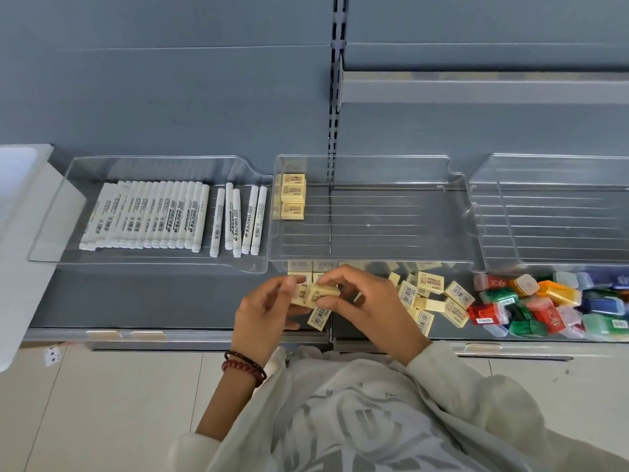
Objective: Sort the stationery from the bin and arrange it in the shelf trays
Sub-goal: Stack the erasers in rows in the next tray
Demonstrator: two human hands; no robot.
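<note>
My left hand [262, 313] and right hand [372, 306] both pinch a few pale yellow rectangular erasers [318, 294] with printed labels, centre frame, below the clear plastic middle tray [391, 229]. Other loose erasers [429, 284] lie just right of them.

Both hands, left hand [265, 311] and right hand [367, 301], pinch yellow erasers [315, 294] over the shelf [153, 298]; stacked erasers [292, 197] sit in middle tray [374, 258], white markers [163, 216] in left tray [153, 265].
</note>
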